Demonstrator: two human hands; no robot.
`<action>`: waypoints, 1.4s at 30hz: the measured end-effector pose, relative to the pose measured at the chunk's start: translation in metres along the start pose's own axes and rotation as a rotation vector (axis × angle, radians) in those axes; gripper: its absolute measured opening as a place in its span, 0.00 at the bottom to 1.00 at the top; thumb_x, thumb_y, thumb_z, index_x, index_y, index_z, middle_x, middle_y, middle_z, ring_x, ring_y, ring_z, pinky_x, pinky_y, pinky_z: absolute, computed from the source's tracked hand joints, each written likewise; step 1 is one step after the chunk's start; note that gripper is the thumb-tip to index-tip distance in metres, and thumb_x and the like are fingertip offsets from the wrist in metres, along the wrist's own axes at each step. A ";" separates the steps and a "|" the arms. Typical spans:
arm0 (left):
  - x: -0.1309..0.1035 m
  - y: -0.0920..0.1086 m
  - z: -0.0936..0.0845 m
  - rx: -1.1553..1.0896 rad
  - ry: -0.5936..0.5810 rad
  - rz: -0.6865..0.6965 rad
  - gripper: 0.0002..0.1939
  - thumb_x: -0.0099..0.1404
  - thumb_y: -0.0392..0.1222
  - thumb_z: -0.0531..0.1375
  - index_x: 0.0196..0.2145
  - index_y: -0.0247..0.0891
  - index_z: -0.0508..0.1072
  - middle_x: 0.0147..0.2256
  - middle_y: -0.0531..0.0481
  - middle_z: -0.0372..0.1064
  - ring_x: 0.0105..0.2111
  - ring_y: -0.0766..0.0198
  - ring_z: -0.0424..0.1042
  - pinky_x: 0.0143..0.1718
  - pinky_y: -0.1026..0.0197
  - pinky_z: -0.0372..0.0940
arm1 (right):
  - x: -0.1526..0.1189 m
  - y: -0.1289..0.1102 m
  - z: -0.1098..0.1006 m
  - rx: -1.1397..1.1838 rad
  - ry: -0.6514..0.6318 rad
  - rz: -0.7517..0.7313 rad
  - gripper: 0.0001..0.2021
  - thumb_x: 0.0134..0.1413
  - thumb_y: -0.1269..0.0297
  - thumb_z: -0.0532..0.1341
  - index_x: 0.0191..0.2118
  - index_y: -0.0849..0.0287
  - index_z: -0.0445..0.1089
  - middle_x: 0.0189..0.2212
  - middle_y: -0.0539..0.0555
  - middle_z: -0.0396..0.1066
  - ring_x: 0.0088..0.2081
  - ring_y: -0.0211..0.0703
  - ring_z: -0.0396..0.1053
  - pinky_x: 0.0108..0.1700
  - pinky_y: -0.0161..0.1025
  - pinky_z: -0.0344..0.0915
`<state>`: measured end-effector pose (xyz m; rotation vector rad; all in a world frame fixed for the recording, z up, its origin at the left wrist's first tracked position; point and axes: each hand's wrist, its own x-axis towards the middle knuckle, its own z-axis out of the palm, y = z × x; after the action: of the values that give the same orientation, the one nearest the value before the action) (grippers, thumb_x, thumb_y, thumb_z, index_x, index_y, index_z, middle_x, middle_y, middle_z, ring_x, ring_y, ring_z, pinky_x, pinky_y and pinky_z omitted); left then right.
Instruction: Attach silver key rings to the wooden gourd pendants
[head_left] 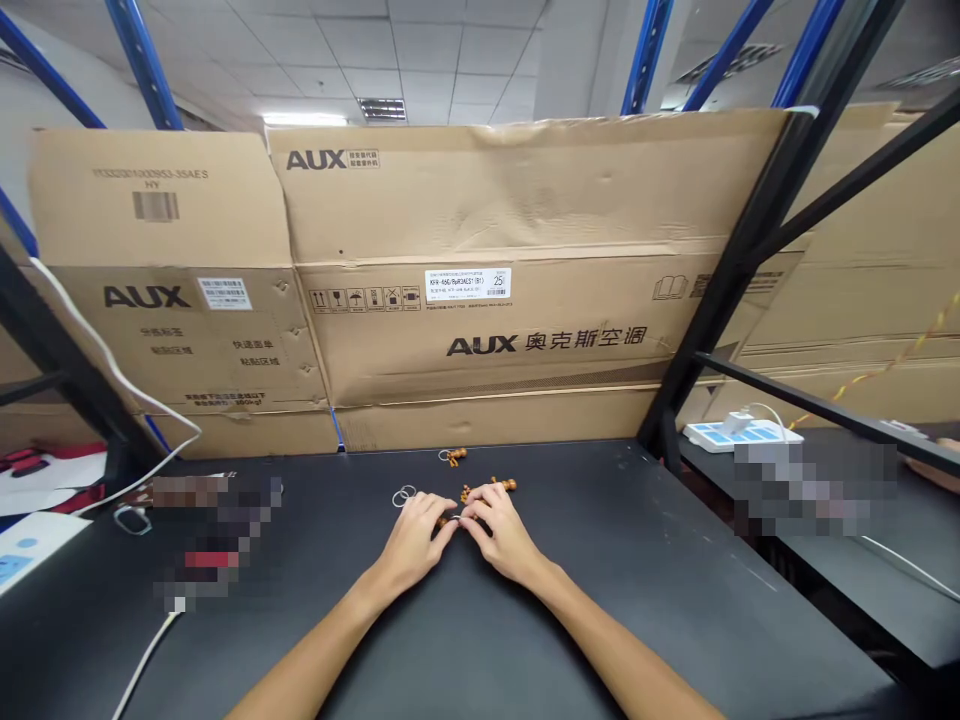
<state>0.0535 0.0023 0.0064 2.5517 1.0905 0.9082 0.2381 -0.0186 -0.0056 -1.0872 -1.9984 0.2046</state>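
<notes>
Near the middle of the black table, my left hand (418, 540) and my right hand (501, 530) meet fingertip to fingertip. Both are closed in a pinch on a small metal key ring (457, 517), mostly covered by the fingers. A bit of brown shows beside my left fingertips; its shape is hidden. Just behind my right hand lie brown beaded pendants (507, 485), partly covered by the fingers. Loose metal rings (403, 495) rest beyond my left hand. Farther back, a brown beaded pendant with a ring (454, 457) lies by itself.
Cardboard panels (495, 220) stand along the table's back edge. A black metal frame post (720, 290) rises at the right. Blurred items (217, 530) and a white cable (146, 655) lie on the left. A white power strip (742, 433) sits on the neighbouring right-hand table.
</notes>
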 end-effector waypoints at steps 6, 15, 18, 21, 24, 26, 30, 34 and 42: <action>0.004 -0.012 -0.008 0.093 0.061 -0.021 0.10 0.68 0.42 0.54 0.31 0.40 0.73 0.33 0.49 0.71 0.35 0.59 0.66 0.40 0.56 0.58 | 0.001 -0.002 -0.004 -0.021 0.057 0.055 0.06 0.58 0.66 0.59 0.42 0.55 0.69 0.41 0.56 0.67 0.45 0.49 0.61 0.50 0.50 0.61; 0.004 -0.044 -0.013 0.434 0.055 -0.108 0.09 0.67 0.41 0.56 0.31 0.39 0.73 0.34 0.46 0.72 0.36 0.55 0.65 0.37 0.56 0.57 | -0.002 -0.010 0.000 -0.134 -0.209 -0.099 0.09 0.58 0.63 0.59 0.44 0.52 0.72 0.45 0.53 0.70 0.46 0.48 0.61 0.50 0.48 0.60; 0.004 -0.042 -0.013 0.453 0.028 -0.143 0.08 0.67 0.41 0.56 0.32 0.38 0.74 0.35 0.46 0.71 0.38 0.55 0.66 0.37 0.56 0.58 | -0.001 -0.003 0.002 -0.235 -0.197 -0.037 0.09 0.61 0.65 0.55 0.40 0.54 0.73 0.39 0.54 0.72 0.45 0.48 0.61 0.48 0.47 0.59; 0.004 -0.041 -0.013 0.504 0.031 -0.146 0.07 0.67 0.39 0.56 0.34 0.37 0.73 0.37 0.45 0.70 0.39 0.54 0.66 0.38 0.55 0.59 | 0.000 0.006 -0.001 -0.332 -0.141 0.037 0.09 0.60 0.65 0.56 0.38 0.56 0.73 0.39 0.55 0.71 0.44 0.48 0.62 0.50 0.49 0.58; 0.006 -0.041 -0.011 0.563 0.059 -0.120 0.07 0.66 0.37 0.55 0.39 0.36 0.72 0.41 0.43 0.69 0.41 0.52 0.66 0.40 0.53 0.60 | 0.001 0.012 -0.005 -0.395 -0.084 0.086 0.07 0.58 0.65 0.57 0.37 0.56 0.73 0.41 0.57 0.70 0.46 0.51 0.61 0.51 0.51 0.57; 0.009 -0.041 -0.006 0.575 0.056 -0.083 0.09 0.66 0.35 0.54 0.43 0.36 0.71 0.44 0.41 0.69 0.43 0.51 0.66 0.42 0.52 0.60 | 0.001 0.013 -0.007 -0.421 -0.052 0.100 0.07 0.57 0.64 0.58 0.38 0.56 0.73 0.45 0.58 0.68 0.48 0.53 0.60 0.51 0.52 0.57; 0.027 -0.040 0.012 0.526 -0.012 0.020 0.12 0.66 0.33 0.52 0.45 0.36 0.70 0.46 0.40 0.69 0.47 0.50 0.66 0.46 0.51 0.60 | 0.001 0.014 -0.005 -0.417 -0.078 0.075 0.09 0.56 0.62 0.60 0.43 0.55 0.71 0.49 0.57 0.66 0.51 0.54 0.58 0.53 0.53 0.56; 0.053 -0.041 0.030 0.516 -0.038 0.038 0.16 0.65 0.31 0.51 0.50 0.32 0.67 0.51 0.37 0.66 0.50 0.50 0.65 0.48 0.50 0.60 | 0.000 0.018 -0.002 -0.429 -0.090 0.089 0.09 0.57 0.61 0.59 0.41 0.56 0.72 0.49 0.58 0.67 0.51 0.56 0.58 0.53 0.53 0.57; 0.048 -0.024 0.034 0.487 -0.077 0.069 0.13 0.66 0.34 0.51 0.47 0.33 0.68 0.42 0.40 0.70 0.43 0.52 0.70 0.44 0.52 0.65 | 0.002 0.022 -0.007 -0.439 -0.023 0.127 0.10 0.55 0.63 0.60 0.42 0.57 0.72 0.49 0.60 0.66 0.51 0.56 0.58 0.54 0.54 0.57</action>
<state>0.0860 0.0550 -0.0086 2.9955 1.3438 0.6061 0.2559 -0.0050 -0.0106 -1.4925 -2.0474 -0.1662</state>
